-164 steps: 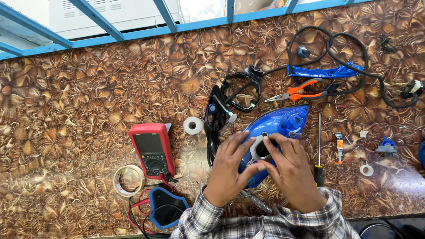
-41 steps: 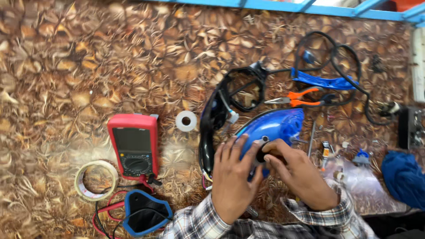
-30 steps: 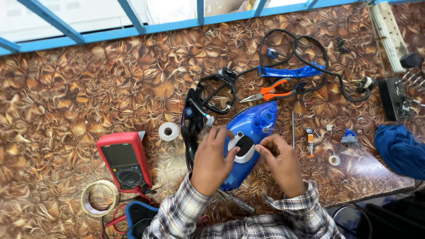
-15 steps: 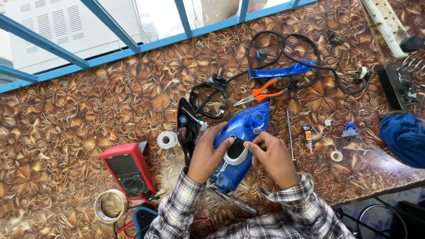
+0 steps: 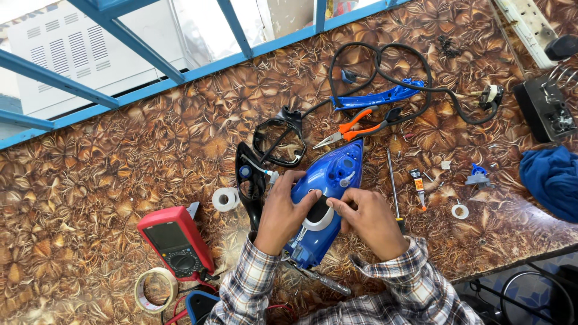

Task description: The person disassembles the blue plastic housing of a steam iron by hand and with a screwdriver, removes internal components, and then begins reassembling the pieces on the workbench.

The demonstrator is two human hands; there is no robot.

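Brown leaf-patterned counter [image 5: 108,180] carried one blue iron body [image 5: 328,204], lying in front of the person. Both hands worked its round black-and-white dial [image 5: 318,212]: the left hand [image 5: 283,213] steadied the shell, its grip pressed on the dial's edge, while the right hand [image 5: 370,219] pinched the dial from the other side. Seating it seemed the step in hand, calling for even pressure. Around lay one red multimeter [image 5: 174,244], one pair of orange pliers [image 5: 355,127], one screwdriver [image 5: 392,186] and three tape rolls, the nearest white [image 5: 226,198].

My left hand [image 5: 283,210] and right hand [image 5: 368,219] are drifting toward frame centre with the blue iron [image 5: 328,198] as my view swings.
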